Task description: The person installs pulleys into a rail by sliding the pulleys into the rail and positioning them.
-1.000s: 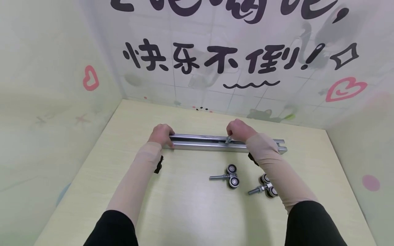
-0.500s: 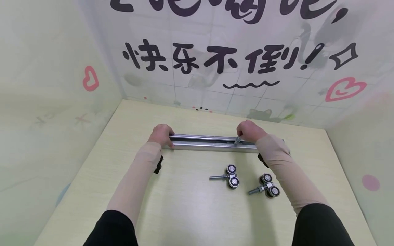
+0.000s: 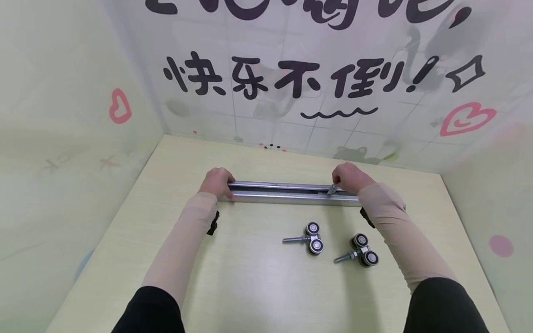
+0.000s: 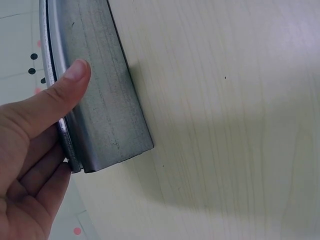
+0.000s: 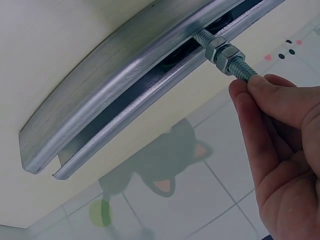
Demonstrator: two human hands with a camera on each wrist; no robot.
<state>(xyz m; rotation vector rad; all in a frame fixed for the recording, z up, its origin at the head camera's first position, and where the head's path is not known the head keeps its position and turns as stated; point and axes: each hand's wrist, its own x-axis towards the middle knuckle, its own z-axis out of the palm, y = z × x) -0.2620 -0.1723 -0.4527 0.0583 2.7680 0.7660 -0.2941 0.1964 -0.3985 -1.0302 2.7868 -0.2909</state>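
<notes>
A slotted metal rail (image 3: pixel 283 198) lies across the table with its slot facing up. My left hand (image 3: pixel 217 183) grips its left end; the left wrist view shows the thumb on the rail's side wall (image 4: pixel 102 100) and the fingers on the far side. With thumb and fingertips, my right hand (image 3: pixel 350 177) pinches the threaded bolt (image 5: pixel 242 68) of a roller whose wheels sit inside the rail, mostly hidden. Two nuts (image 5: pixel 222 54) are on that bolt, which sticks out of the slot. Two more rollers, a left one (image 3: pixel 315 246) and a right one (image 3: pixel 369 258), lie in front of the rail.
The pale wooden table (image 3: pixel 250 277) is bounded by a printed back wall (image 3: pixel 275 125) close behind the rail. Side walls stand at the left (image 3: pixel 83 185) and right (image 3: pixel 491 194).
My right hand has moved to the right along the rail, and the bolt it pinches has slid with it in the slot. My left hand stays on the rail's left end.
</notes>
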